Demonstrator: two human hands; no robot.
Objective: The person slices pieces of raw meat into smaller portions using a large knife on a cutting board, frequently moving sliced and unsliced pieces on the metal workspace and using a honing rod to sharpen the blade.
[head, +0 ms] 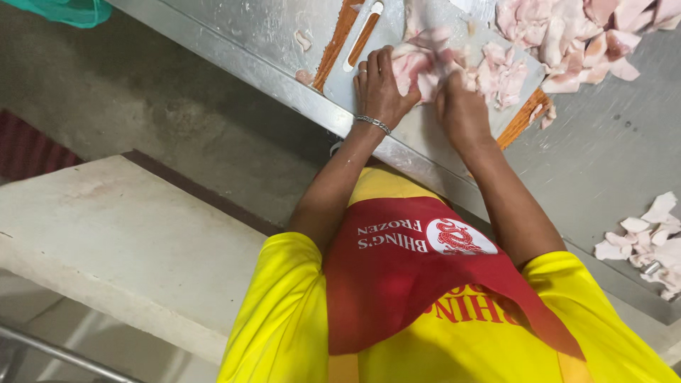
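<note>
Low in the frame, yellow shirt (284,333) and red apron (397,284). Above, the left hand (379,85) presses flat on raw meat (415,67) on the cutting board (383,42); the right hand (461,110) is clenched, grip unclear. Cut pieces (504,74) lie beside; a larger pile (567,35) waits upper right.

Right hand (462,106) blurred at the fingers, grip on the raw meat piece (418,67) can't be told. Left hand (379,89) covers that piece's near-left part. Cutting board (369,78) cut off by top edge. Meat pile (567,35) right of board runs off top edge. Pale scraps (649,237) far right of board clipped by right edge. Green net (67,10) far left of board cut off at top.
</note>
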